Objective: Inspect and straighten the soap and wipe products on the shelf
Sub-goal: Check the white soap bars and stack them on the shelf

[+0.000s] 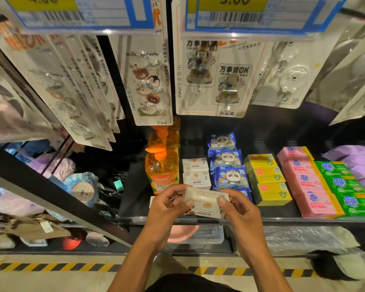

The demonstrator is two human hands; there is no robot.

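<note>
Both hands held one white pack point(207, 204) just above the front edge of the shelf point(282, 221). The left hand point(169, 204) had its fingers curled round the left end, and the right hand point(238, 209) pinched the right end with the thumb on top.

Risks, as judged:
- The pack hung past the front edge, so a loose pinch would likely drop it to the lower level or the floor.
- Its slot sat at the front of the white pack row point(195, 172), tight between the orange pump bottles point(161, 171) and the blue panda packs point(228, 165). A careless push back could tip the front bottle or skew the row.
- The hanging hook cards point(148, 81) came down low over the back of the shelf, so a deep reach might snag them.

Containers:
- The pump bottles held orange liquid and looked fairly full, caps on.
- A clear plastic box point(211, 234) under the front edge held something pink and round; what it was could not be told.
- Toward the right edge, the yellow boxes point(268, 180), pink soap bars point(306, 182) and green soap bars point(343, 186) were sealed and in rows.
</note>
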